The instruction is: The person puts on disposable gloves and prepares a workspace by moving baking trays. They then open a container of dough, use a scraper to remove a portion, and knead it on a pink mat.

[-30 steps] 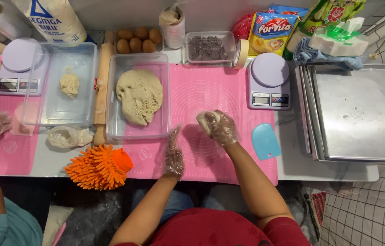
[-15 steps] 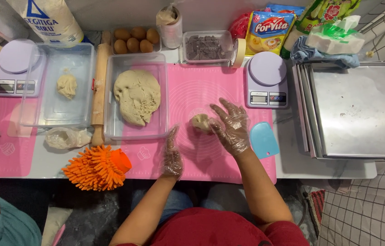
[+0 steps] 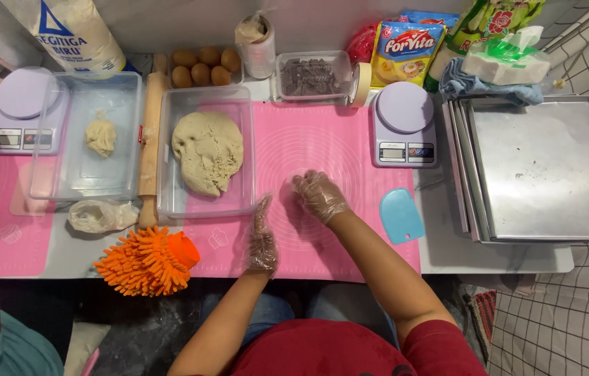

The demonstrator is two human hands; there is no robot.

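Your right hand [image 3: 319, 196] lies on the pink mat [image 3: 322, 139], in a thin clear glove, with the fingers curled down and cupped over something small. From this view you cannot tell for sure what is under the palm; only a pale bit shows at the 9 o'clock edge of the hand, perhaps a small piece of dough. So the piece, if it is there, sits directly below your right fingers, not beside them, and no long axis can be read.

Your left hand [image 3: 262, 237] stands on its edge at about 7 o'clock from the right hand, near but apart from it. Its fingers are straight and pressed together, pointing to 12 o'clock, and they hold nothing.

The big dough lump [image 3: 208, 152] lies in a clear tray [image 3: 169, 202] at 10 o'clock from your right hand; your left hand is the nearer one to it. The lump is longer from 12 to 6 o'clock.

A blue scraper [image 3: 401, 215] rests at 3 o'clock from the right hand, and a kitchen scale [image 3: 404, 124] at 1 o'clock, both on the worktop.
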